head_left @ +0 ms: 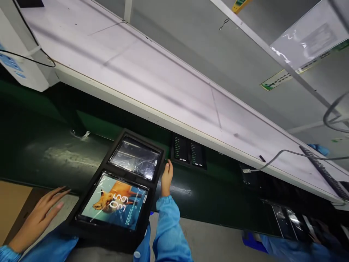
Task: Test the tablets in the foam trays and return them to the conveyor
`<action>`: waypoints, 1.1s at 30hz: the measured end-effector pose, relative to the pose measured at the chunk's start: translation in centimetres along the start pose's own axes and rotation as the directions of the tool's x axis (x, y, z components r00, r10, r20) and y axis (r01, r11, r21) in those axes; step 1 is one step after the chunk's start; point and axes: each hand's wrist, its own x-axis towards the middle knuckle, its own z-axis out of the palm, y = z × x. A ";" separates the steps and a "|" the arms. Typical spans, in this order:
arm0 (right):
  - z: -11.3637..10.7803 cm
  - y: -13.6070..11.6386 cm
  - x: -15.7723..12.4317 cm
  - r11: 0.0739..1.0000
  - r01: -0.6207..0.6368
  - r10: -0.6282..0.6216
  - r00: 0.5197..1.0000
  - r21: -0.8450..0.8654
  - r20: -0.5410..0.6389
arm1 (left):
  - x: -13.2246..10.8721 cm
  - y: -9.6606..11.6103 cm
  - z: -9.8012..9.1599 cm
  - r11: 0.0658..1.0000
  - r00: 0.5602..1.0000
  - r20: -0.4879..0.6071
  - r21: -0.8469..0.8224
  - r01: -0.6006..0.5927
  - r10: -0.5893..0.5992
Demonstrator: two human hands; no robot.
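Observation:
A black foam-like tray (101, 174) lies tilted in front of me, its near end over the bench's front edge. It carries two tablets. The near tablet (107, 191) is lit, with a fox picture and large white digits. The far tablet (136, 157) has a dark, glossy screen with reflections and a small white label. My right hand (167, 179) grips the tray's right side, fingers along its edge. To the left of the tray, my left hand (40, 216) is apart from it, fingers spread and nothing in them.
A long white shelf (152, 91) crosses above the dark green bench (191, 196). Under it sits another black tray with two dark tablets (188, 151) showing green text. A grey cable (272, 162) hangs at right. A cardboard box (13, 203) stands lower left. A co-worker's blue sleeve (286, 247) shows lower right.

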 end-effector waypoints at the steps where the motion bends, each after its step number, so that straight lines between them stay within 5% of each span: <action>1: -0.5 -0.1 -1.7 0.998 0.059 -0.058 0.998 -0.015 0.015 | 0.4 0.6 0.1 0.995 0.995 0.009 -0.026 -0.097 0.098; 3: -0.9 -0.3 -5.0 0.976 0.206 -0.201 0.978 -0.076 0.059 | 1.1 2.4 0.5 0.929 0.926 0.076 -0.052 -0.366 0.369; 6: -0.6 -0.1 -9.2 0.934 0.307 -0.298 0.952 -0.183 0.074 | 2.6 6.2 1.9 0.736 0.712 0.218 -0.048 -0.676 0.668; 10: -0.1 0.6 -12.8 0.927 0.279 -0.267 0.960 -0.252 0.078 | 5.2 10.6 5.7 0.556 0.494 0.378 -0.071 -0.828 0.783; 13: -0.4 1.2 -14.0 0.921 0.270 -0.262 0.963 -0.282 0.066 | 7.0 11.0 7.3 0.517 0.447 0.400 -0.081 -0.852 0.800; 15: -0.7 1.6 -14.2 0.916 0.267 -0.266 0.963 -0.298 0.047 | 7.8 9.3 6.5 0.550 0.505 0.324 -0.058 -0.833 0.800; 18: -0.6 1.6 -13.5 0.907 0.273 -0.276 0.960 -0.321 0.037 | 8.7 4.4 2.9 0.678 0.670 0.137 -0.013 -0.735 0.729; 22: 1.6 -0.9 -10.3 0.871 0.354 -0.310 0.934 -0.341 0.178 | 8.9 -1.7 -0.4 0.822 0.823 0.023 0.021 -0.568 0.568; 24: 3.7 -3.1 -7.7 0.831 0.417 -0.331 0.903 -0.369 0.275 | 8.2 -2.7 0.7 0.909 0.910 -0.061 -0.040 -0.414 0.411; 27: 7.5 -6.8 -3.5 0.754 0.511 -0.337 0.841 -0.413 0.424 | 6.4 -1.5 4.7 0.956 0.991 -0.082 -0.266 -0.126 0.108; 30: 11.2 -9.7 -0.3 0.692 0.578 -0.298 0.775 -0.433 0.558 | 4.8 0.7 8.0 0.867 0.992 0.061 -0.483 0.124 -0.109; 33: 14.0 -11.1 1.3 0.653 0.618 -0.253 0.723 -0.437 0.643 | 4.0 1.9 8.7 0.763 0.966 0.147 -0.592 0.259 -0.214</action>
